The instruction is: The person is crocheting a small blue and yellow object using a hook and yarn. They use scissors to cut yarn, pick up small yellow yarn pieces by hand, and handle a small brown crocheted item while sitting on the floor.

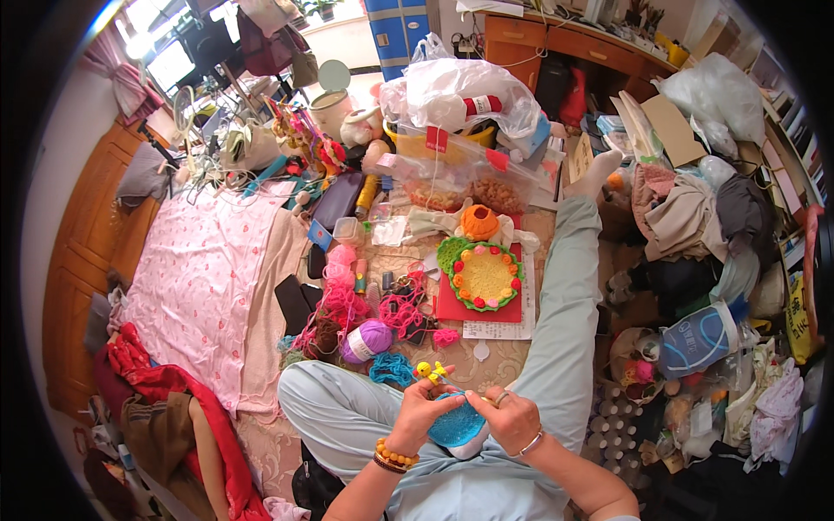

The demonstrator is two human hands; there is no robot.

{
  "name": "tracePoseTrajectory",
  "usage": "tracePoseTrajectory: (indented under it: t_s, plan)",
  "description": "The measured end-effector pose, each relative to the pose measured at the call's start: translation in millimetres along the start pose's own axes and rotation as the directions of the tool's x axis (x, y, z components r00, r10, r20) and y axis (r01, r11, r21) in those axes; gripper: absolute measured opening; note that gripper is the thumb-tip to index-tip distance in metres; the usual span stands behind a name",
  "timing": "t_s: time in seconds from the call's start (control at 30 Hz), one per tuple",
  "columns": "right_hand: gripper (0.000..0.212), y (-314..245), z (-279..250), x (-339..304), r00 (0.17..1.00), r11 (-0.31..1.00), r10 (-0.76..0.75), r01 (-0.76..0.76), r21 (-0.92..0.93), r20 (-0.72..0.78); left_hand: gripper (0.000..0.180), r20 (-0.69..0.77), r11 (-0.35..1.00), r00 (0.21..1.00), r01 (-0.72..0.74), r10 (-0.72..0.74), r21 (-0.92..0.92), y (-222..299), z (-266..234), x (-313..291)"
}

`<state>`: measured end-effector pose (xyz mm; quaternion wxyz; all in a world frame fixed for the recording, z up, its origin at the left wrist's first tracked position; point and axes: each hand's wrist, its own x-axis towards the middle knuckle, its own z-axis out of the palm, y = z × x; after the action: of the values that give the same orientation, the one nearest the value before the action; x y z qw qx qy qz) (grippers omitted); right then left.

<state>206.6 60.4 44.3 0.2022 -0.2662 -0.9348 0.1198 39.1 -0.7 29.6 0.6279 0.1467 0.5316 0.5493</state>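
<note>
A round blue crocheted piece (pixel 455 426) is held over my lap between both hands. My left hand (pixel 420 413) pinches its left upper edge with thumb and fingers. On the right, my right hand (pixel 507 418) grips the upper edge, fingers curled close together. Whether a hook is in the fingers is too small to tell. A small yellow figure (pixel 431 372) shows just above my left fingertips; I cannot tell what it is attached to. Teal-blue yarn (pixel 392 369) lies just beyond my left hand, beside a purple yarn ball (pixel 367 340).
Pink yarn (pixel 344 300) lies tangled beyond the purple ball. A yellow crocheted flower-edged round (pixel 486 276) rests on a red folder (pixel 452 306), with an orange crocheted piece (pixel 479 222) behind it. Bags and a basket stand farther back. Clothes and a blue bucket (pixel 695 340) crowd the right.
</note>
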Motion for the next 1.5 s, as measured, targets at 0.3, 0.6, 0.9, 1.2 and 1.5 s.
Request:
tracePoseTrajectory:
  t_s: [0.3,0.6,0.9,1.2,1.5]
  plan:
    - [0.017,-15,53,-10,0.692,0.205,0.689,-0.469,0.859,0.214,0.027,-0.119,0.971,0.964,-0.237,0.236,0.011,-21,14,5]
    - [0.035,13,0,4,0.973,0.980,0.158,-0.176,0.098,0.169,0.028,0.035,0.656,0.931,-0.284,0.365,0.699,-5,-12,10]
    - [0.038,29,13,-1,0.862,0.316,0.119,-0.503,0.805,0.493,0.029,0.215,0.966,0.974,-0.118,0.067,0.231,11,-16,5]
    - [0.038,31,8,-2,0.895,0.432,0.050,-0.419,0.798,0.442,0.035,0.248,0.813,0.961,-0.242,0.124,0.529,0,-34,7]
    - [0.040,31,10,-9,0.834,0.239,0.010,-0.537,0.809,0.551,0.092,0.298,0.816,0.912,-0.391,0.282,0.425,10,-7,-3]
